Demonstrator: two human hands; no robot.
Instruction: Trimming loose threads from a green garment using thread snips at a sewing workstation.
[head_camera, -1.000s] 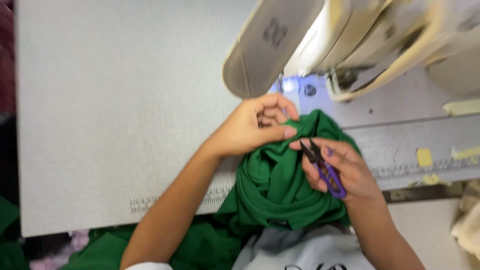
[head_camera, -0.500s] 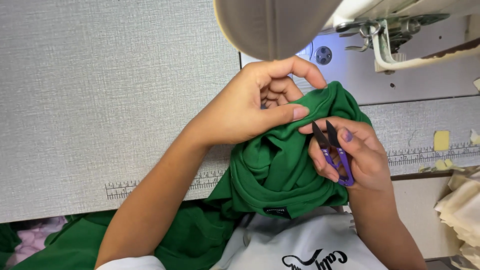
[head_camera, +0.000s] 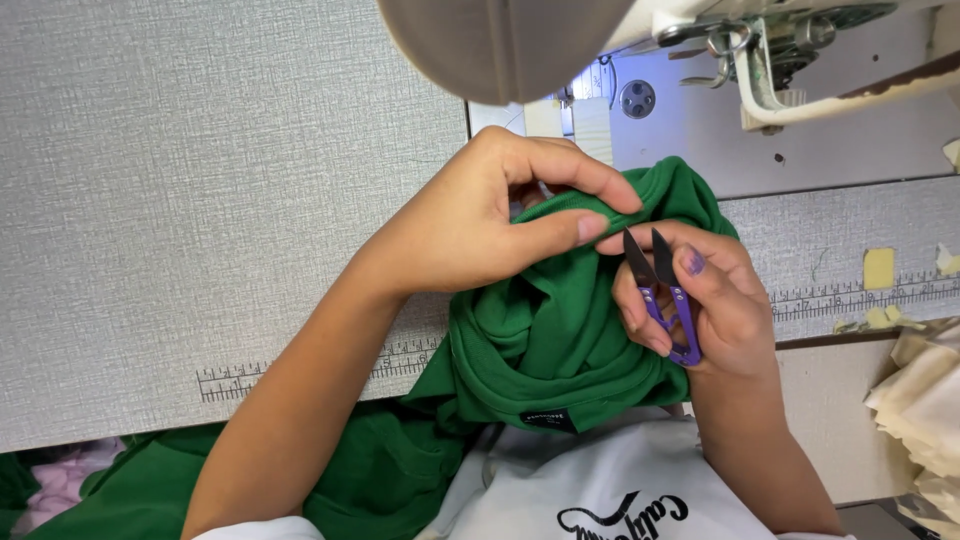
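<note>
A bunched green knit garment lies at the front edge of a grey sewing table. My left hand pinches a fold of the green fabric between thumb and fingers. My right hand grips small purple-handled thread snips, their dark blades open and pointing up beside the left thumb tip, right next to the pinched fold. A small black label shows on the garment's lower edge.
A sewing machine hangs over the table at the top, its lit needle area just behind the hands. A printed ruler strip runs along the table front. Cream fabric pieces pile at the right; more green cloth hangs lower left.
The view has shifted nearer and lower onto the hands. My left hand's grip on the green fold has settled, and the snips in my right hand have come up closer to the left thumb.
</note>
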